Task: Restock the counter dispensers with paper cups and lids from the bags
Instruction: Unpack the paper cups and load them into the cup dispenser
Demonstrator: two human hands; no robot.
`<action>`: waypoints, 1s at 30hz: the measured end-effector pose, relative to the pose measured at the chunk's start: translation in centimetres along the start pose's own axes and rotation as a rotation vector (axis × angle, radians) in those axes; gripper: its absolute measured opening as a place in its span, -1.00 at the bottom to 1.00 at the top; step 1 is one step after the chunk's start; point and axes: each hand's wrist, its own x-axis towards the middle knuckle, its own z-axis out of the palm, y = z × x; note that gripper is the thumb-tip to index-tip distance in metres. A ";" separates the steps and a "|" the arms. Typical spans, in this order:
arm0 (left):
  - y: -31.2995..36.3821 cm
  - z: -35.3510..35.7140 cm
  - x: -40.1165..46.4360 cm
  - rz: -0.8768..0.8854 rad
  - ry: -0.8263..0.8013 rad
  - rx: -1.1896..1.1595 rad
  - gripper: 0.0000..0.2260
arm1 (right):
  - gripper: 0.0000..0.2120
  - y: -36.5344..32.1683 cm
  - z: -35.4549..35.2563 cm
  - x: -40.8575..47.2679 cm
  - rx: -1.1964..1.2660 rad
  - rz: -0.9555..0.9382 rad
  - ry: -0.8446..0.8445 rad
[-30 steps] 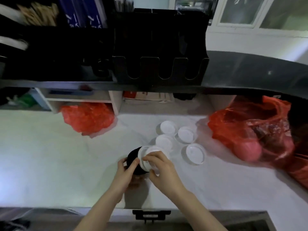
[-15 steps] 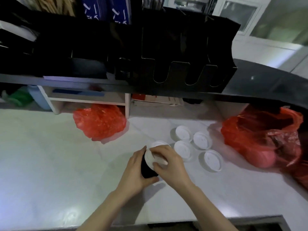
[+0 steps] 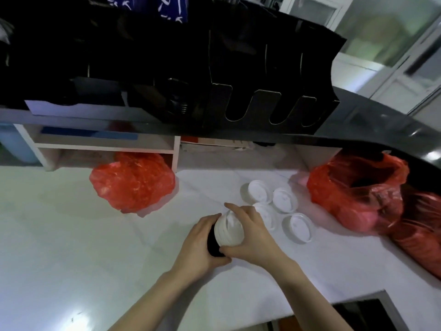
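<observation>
A black cup capped by stacked white lids lies tilted between both hands. Four loose white lids sit beside it. Red bags flank them.

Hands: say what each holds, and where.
Left hand grips the black cup by its side; right hand grips the white lids around their rims.

Counter top: smooth, pale, faintly glossy. Red bags: thin, crinkled, shiny plastic film. Loose lids: smooth white plastic. Dispenser: matt black. Upper ledge: dark, glossy.
</observation>
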 end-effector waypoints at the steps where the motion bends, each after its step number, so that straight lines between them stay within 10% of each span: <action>1: -0.2 0.0 0.2 0.004 -0.011 0.000 -0.24 | -0.06 0.2 0.2 0.2 0.003 0.009 -0.008; 30: -2.6 -0.1 8.2 0.031 0.003 -0.076 -0.22 | -0.13 1.8 -0.2 6.8 0.241 0.159 0.233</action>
